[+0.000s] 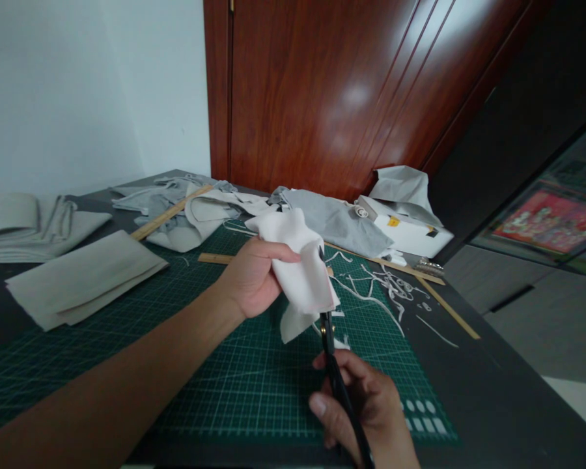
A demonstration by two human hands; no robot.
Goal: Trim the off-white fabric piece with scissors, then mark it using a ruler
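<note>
My left hand (251,277) is closed on a small piece of white fabric (300,260), held up above the green cutting mat (215,378). My right hand (366,410) grips black scissors (334,365) near the front edge. The blades point up into the lower right edge of the fabric. A scrap of the same cloth hangs below my left hand.
Thin white offcut strips (385,286) lie on the mat's right side. Folded beige cloth (83,277) sits at left, grey fabric pieces (336,225) and a white box (410,231) at the back. Wooden rulers (168,215) lie across the table. A wooden door stands behind.
</note>
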